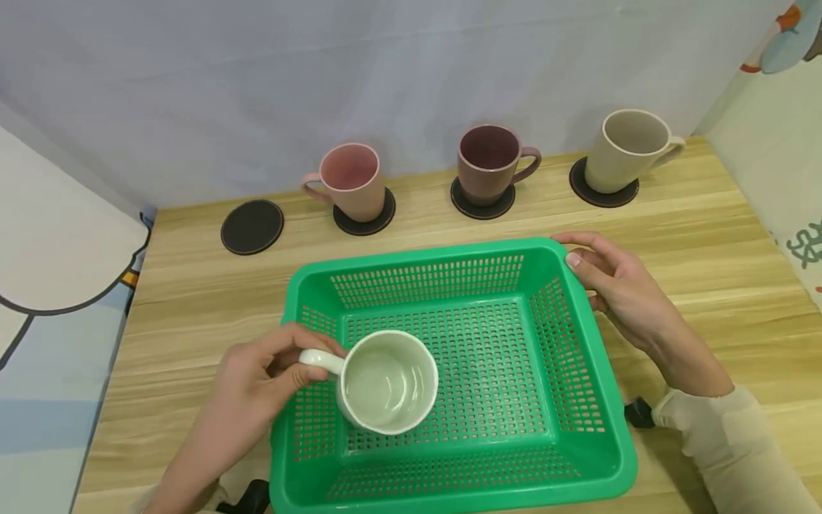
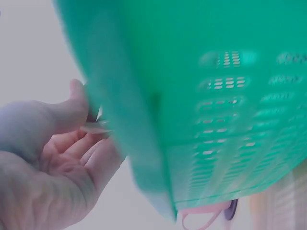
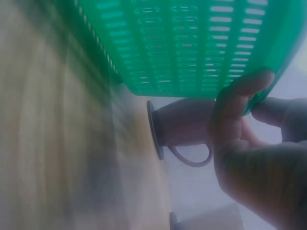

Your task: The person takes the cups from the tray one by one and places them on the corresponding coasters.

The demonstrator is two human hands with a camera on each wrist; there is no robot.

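Observation:
My left hand (image 1: pixel 247 385) pinches the handle of a glossy white mug (image 1: pixel 388 385) between thumb and fingers. The mug is upright, within the left half of a green plastic basket (image 1: pixel 411 258) with slotted walls. In the left wrist view, the basket wall (image 2: pixel 144 120) hides most of the mug, and only a bit of its handle (image 2: pixel 98 126) shows at the fingers. At the basket's far right corner, my right hand (image 1: pixel 623 293) grips the rim, thumb on top. The right wrist view shows that hand (image 3: pixel 240 139) with its fingers bent around the rim.
Along the table's back edge, a pink mug (image 1: pixel 352 185), a dark mauve mug (image 1: pixel 484 171) and a beige mug (image 1: pixel 619 160) each stand on a black coaster. A bare black coaster (image 1: pixel 252 226) lies left of them. Pale cloth (image 1: pixel 411 71) hangs behind the table (image 1: pixel 186 343).

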